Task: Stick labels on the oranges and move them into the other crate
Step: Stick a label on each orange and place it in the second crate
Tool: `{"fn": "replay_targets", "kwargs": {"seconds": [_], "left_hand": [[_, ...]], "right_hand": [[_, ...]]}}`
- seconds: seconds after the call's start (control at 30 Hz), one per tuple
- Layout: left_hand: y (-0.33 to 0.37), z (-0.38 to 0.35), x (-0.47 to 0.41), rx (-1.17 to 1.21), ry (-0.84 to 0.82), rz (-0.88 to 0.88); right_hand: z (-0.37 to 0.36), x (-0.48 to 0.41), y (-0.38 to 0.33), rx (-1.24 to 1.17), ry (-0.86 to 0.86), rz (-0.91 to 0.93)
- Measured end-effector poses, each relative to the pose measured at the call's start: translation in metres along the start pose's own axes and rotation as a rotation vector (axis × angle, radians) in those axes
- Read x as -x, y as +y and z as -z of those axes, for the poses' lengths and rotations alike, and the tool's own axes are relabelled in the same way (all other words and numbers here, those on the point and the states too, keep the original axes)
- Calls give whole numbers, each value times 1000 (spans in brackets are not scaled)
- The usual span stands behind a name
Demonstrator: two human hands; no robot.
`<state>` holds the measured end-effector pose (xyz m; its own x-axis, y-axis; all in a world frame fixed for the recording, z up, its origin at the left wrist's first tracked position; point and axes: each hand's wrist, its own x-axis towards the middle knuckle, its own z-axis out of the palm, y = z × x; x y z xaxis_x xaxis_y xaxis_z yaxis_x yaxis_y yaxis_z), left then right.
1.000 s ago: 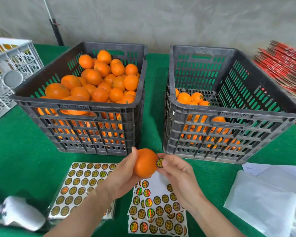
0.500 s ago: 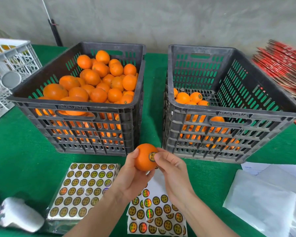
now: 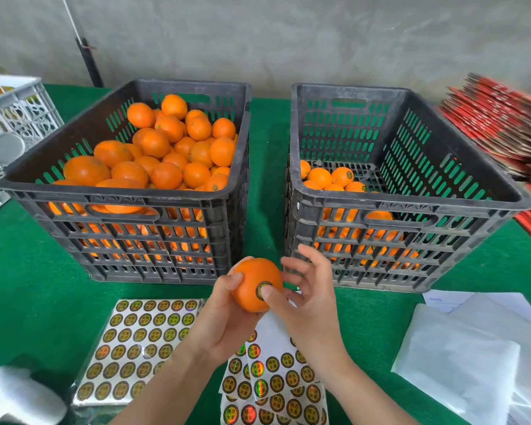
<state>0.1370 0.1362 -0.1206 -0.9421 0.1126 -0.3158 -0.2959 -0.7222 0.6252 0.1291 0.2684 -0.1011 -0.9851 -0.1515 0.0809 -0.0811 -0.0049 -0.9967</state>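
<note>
Green felt tabletop (image 3: 28,286) fronts two dark slatted plastic crates (image 3: 411,207). Above sticker sheets (image 3: 270,381), the left hand (image 3: 224,320) grips a round orange fruit (image 3: 249,289). The right hand (image 3: 311,305) thumb presses its round gold label (image 3: 259,288), its other fingers (image 3: 308,256) spread.

A bare grey wall (image 3: 288,32) rises behind a table (image 3: 28,286) covered in green cloth. A black pole (image 3: 88,59) stands against the wall near the far left corner. A white basket (image 3: 16,118) sits at the left edge, a red stack (image 3: 497,124) along the right edge, and white sheets (image 3: 460,363) at the near right corner. The light is soft and even.
</note>
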Motion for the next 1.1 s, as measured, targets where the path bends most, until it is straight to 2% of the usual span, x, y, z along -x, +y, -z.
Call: {"fn": "replay_targets", "kwargs": {"seconds": [0.13,0.2,0.27,0.33,0.43,0.5,0.53,0.6,0.67,0.77,0.93,1.1], "left_hand": [[9,-19,1,-194,-70,-25],[18,-39,-1,-307,-114,-95],[31,-62,-9,-529,-139,-233],[49,-91,-23,-804,-114,-445],[74,-129,-50,-861,-245,-635],[83,-146,-76,-1152,-195,-705],[85,-150,-90,-1328,-153,-718],[84,-153,-112,-1581,-81,-738],[79,-152,-124,-1725,-67,-651],[72,-144,-133,-1836,-16,-690],[70,-142,-138,-1844,4,-726],[70,-142,-135,-1818,-12,-715]], "right_hand": [[11,0,-17,255,-186,84],[14,-3,-29,400,-177,200],[23,-16,-47,430,-68,363],[39,-40,-69,406,73,515],[76,-98,-102,533,255,619],[102,-150,-117,740,263,520],[113,-177,-119,881,205,410],[132,-224,-112,1213,-5,142],[147,-252,-95,1507,-245,-83],[164,-270,-64,1841,-489,-279],[172,-279,-44,2058,-602,-433],[163,-282,-39,1984,-698,-475]]}}
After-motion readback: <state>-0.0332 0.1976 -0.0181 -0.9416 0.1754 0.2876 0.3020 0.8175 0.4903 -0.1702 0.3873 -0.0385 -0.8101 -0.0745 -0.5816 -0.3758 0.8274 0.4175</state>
